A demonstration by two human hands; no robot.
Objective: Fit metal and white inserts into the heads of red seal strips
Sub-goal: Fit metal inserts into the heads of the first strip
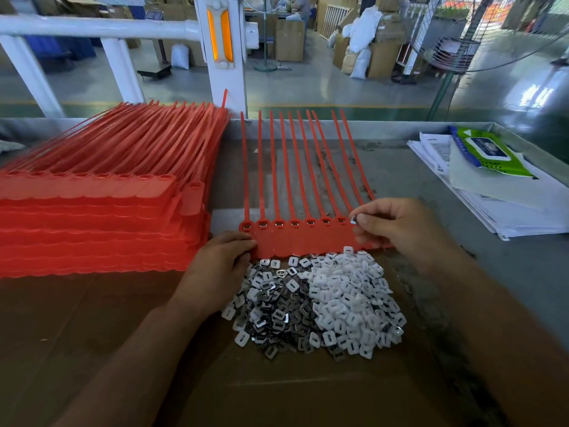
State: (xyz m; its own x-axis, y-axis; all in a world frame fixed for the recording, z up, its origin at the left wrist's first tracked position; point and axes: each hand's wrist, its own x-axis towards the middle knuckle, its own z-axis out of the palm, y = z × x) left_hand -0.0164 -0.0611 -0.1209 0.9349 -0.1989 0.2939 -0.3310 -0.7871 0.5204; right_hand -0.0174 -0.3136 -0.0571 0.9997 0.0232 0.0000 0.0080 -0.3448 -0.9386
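Fitting is in progress on one row of red seal strips (295, 240), which lies flat at the centre of the bench with heads near and tails pointing far. Seven heads, counted from the left end of the row, show a metal piece seated in the socket; none of them shows a white piece. The right hand (400, 229) is narrow, with thumb and forefinger pinching a small insert (353, 220) just above the next head to the right. By its glint the insert reads as metal. Any heads further right are hidden under that hand, so their state cannot be told. The left hand (221, 266) holds the left near corner of the row, fingers bent over its edge, steadying it.

Loose metal inserts (274, 306) and white inserts (348, 300) lie in one heap just on the near side of the row, metal mostly left and white mostly right. A tall stack of red strips (92, 223) sits at the left; its top sockets look unfilled.

Assessment: the metal stage on this row is nearly complete, the white stage on it is not yet started, and the stack indicates that most of the job is left
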